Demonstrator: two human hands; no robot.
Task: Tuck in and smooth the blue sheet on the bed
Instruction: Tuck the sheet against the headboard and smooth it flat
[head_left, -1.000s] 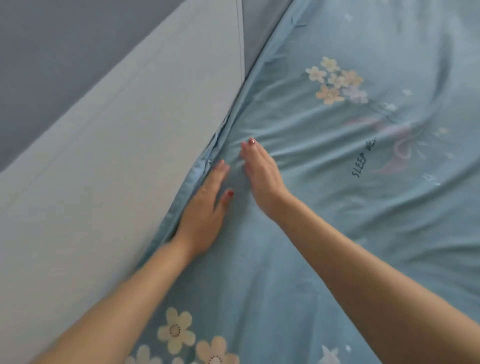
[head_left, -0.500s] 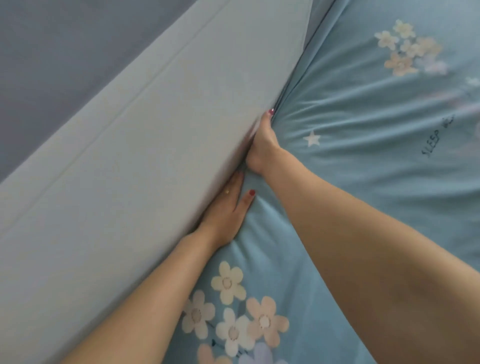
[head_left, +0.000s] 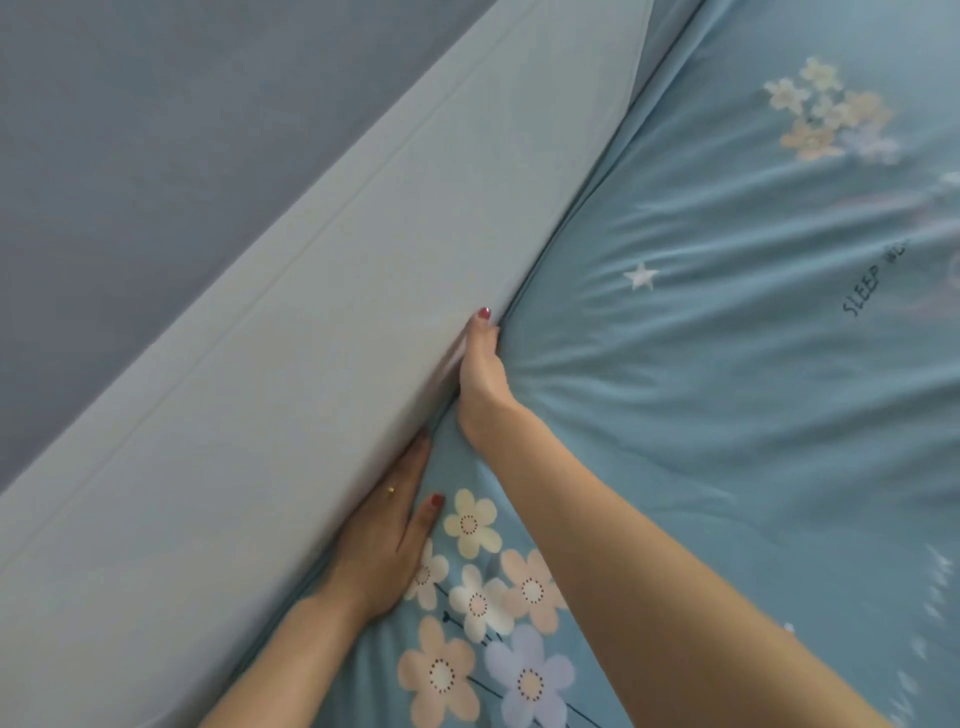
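A: Head view: we see the blue sheet spread over the bed, filling the right and lower part of the picture. Its left edge runs down into the seam against the pale padded panel.

B: Where do we place the left hand?

A: It lies flat at the seam, low in the picture. We see its fingers straight, pressed between panel and sheet, with the tips hidden in the gap. The thumb rests on the sheet just beside the printed flowers. A ring shows on one finger.

B: And the right hand?

A: It sits farther up the same seam. The thumb lies along the panel edge; the other fingers go down into the gap, out of sight. We cannot tell whether they are curled round the cloth or pushing it straight.

B: What does the sheet do there?

A: Folds fan out across the sheet from the right hand. We also note a white star and dark lettering beyond it.
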